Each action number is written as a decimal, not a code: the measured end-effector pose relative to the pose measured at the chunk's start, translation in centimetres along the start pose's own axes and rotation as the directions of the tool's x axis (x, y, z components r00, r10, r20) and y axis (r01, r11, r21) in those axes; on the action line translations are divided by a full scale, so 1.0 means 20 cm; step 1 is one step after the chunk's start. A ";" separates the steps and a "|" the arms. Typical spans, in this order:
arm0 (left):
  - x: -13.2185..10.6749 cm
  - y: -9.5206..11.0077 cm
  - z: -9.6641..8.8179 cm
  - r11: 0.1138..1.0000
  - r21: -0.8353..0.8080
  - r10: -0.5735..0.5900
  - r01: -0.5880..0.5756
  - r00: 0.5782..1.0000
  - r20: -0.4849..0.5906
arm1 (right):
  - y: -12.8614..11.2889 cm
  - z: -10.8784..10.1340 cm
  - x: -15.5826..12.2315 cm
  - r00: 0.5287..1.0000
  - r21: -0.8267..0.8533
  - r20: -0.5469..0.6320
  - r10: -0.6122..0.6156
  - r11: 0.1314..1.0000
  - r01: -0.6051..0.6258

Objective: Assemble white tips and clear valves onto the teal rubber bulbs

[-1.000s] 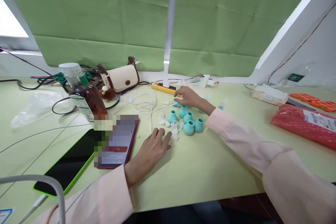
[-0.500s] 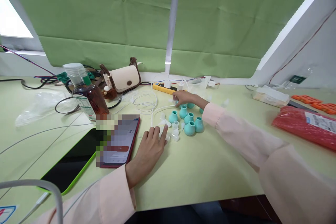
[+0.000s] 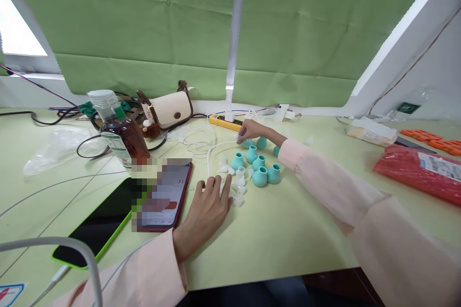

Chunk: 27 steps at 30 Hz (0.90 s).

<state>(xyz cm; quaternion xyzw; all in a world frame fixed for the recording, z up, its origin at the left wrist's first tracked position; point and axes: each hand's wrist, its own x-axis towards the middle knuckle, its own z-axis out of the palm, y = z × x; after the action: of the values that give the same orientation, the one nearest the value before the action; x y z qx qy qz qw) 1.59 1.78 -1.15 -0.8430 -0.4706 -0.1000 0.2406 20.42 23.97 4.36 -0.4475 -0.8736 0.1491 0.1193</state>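
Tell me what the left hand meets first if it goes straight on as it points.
Probably the small translucent plastic pieces ahead of the left hand on its index-finger side, with the white cable about as close on the other side; depth here is unclear.

A smartphone in a red case (image 3: 166,201) lies screen up beside a smartphone in a lime-green case (image 3: 97,223), while behind them are a white-capped bottle (image 3: 122,136) of dark brown liquid, a crumpled clear plastic bag (image 3: 57,148) and a cream handbag (image 3: 169,108) with brown trim. A yellow power strip (image 3: 219,121) lies near the foot of green blinds (image 3: 144,19). Toward the right are a red plastic-wrapped parcel (image 3: 399,163) with a white label, flat orange pieces (image 3: 430,138) and a clear plastic bottle (image 3: 408,107).
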 end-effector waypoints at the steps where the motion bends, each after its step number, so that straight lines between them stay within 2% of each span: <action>1: 0.00 0.00 0.00 0.998 -0.040 0.052 -0.052 0.999 -0.008 | 0.00 0.00 0.00 0.999 0.016 -0.041 0.000 1.000 0.000; 3: -0.01 0.01 0.00 0.977 -0.112 0.185 -0.183 0.983 0.003 | -0.02 0.00 0.00 0.989 0.050 -0.146 0.008 0.999 0.000; 5: 0.00 0.01 0.01 0.951 -0.164 0.272 -0.262 0.961 0.047 | -0.04 0.01 0.01 0.959 0.086 -0.284 0.025 0.996 0.000; 8: 0.01 -0.01 0.01 0.957 -0.185 0.250 -0.222 0.957 0.147 | -0.11 0.00 0.03 0.864 0.138 -0.500 0.063 0.990 0.008; 9: 0.01 -0.01 0.01 0.964 -0.181 0.228 -0.196 0.957 0.180 | -0.14 0.00 0.03 0.820 0.159 -0.567 0.078 0.987 0.016; 11: 0.02 -0.01 0.02 0.973 -0.174 0.190 -0.152 0.956 0.224 | -0.23 -0.03 0.02 0.700 0.231 -0.706 0.104 0.969 0.089; 13: 0.02 -0.01 0.03 0.977 -0.177 0.161 -0.122 0.961 0.225 | -0.34 -0.06 -0.02 0.541 0.323 -0.831 0.130 0.905 0.278; 14: 0.02 -0.01 0.03 0.977 -0.184 0.149 -0.110 0.966 0.210 | -0.41 -0.08 -0.07 0.505 0.345 -0.854 0.124 0.862 0.371; 15: 0.01 -0.01 0.04 0.975 -0.197 0.136 -0.098 0.973 0.188 | -0.47 -0.09 -0.12 0.508 0.361 -0.855 0.102 0.821 0.443; 17: 0.01 -0.01 0.03 0.966 -0.251 0.105 -0.069 0.986 0.131 | -0.60 -0.10 -0.28 0.581 0.401 -0.813 0.035 0.756 0.517; 18: 0.00 -0.02 0.02 0.953 -0.298 0.089 -0.056 0.991 0.096 | -0.66 -0.09 -0.37 0.632 0.423 -0.775 -0.002 0.741 0.522; 20: -0.01 -0.04 -0.01 0.900 -0.435 0.046 -0.035 0.999 0.015 | -0.73 -0.05 -0.57 0.778 0.447 -0.616 -0.125 0.758 0.475; 22: -0.03 -0.06 -0.06 0.775 -0.630 0.000 -0.047 0.997 -0.075 | -0.74 0.04 -0.74 0.868 0.340 -0.421 -0.264 0.841 0.421; 23: -0.04 -0.07 -0.08 0.689 -0.724 -0.039 -0.037 0.995 -0.088 | -0.73 0.09 -0.81 0.896 0.272 -0.328 -0.300 0.878 0.394; 25: -0.06 -0.08 -0.11 0.504 -0.862 -0.063 -0.052 0.993 -0.096 | -0.69 0.21 -0.89 0.938 0.181 -0.201 -0.283 0.930 0.320; 27: -0.07 -0.07 -0.12 0.410 -0.911 -0.020 -0.029 0.999 -0.040 | -0.64 0.31 -0.92 0.950 0.132 -0.159 -0.268 0.948 0.289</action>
<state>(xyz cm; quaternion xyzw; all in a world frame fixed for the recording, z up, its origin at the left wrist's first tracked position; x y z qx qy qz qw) -0.20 0.19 0.91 -0.8373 -0.3331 -0.3578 -0.2450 19.22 0.80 1.92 -0.3181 -0.9037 0.1659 0.2339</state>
